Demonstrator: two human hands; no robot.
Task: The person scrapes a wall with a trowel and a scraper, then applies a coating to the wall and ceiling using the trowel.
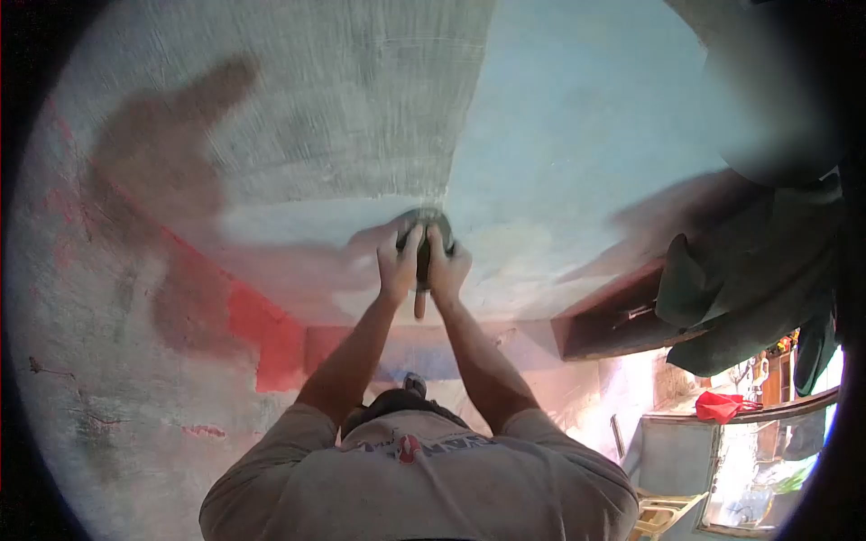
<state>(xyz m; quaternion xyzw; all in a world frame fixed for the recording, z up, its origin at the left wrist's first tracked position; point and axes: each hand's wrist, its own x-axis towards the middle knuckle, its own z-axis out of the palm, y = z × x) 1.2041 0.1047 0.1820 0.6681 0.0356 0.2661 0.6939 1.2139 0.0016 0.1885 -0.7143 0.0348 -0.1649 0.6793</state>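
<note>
A dark round-headed tool [423, 261] with a short brownish handle is held between both my hands, its rounded end against the painted surface. My left hand [395, 263] is wrapped round its left side, the thumb along the top. My right hand [449, 267] grips the right side in the same way. Motion blur hides the tool's exact kind. Around it the wall [559, 135] is light blue on the right, and a rough grey streaked area [361, 99] lies up and to the left.
Dark green cloth [749, 279] hangs at the right beside a dark opening. Below it, a red cloth [719, 406] lies on a ledge by a bright window. A pale plastic chair [667, 514] stands at the lower right. Red paint [271, 338] marks the left wall.
</note>
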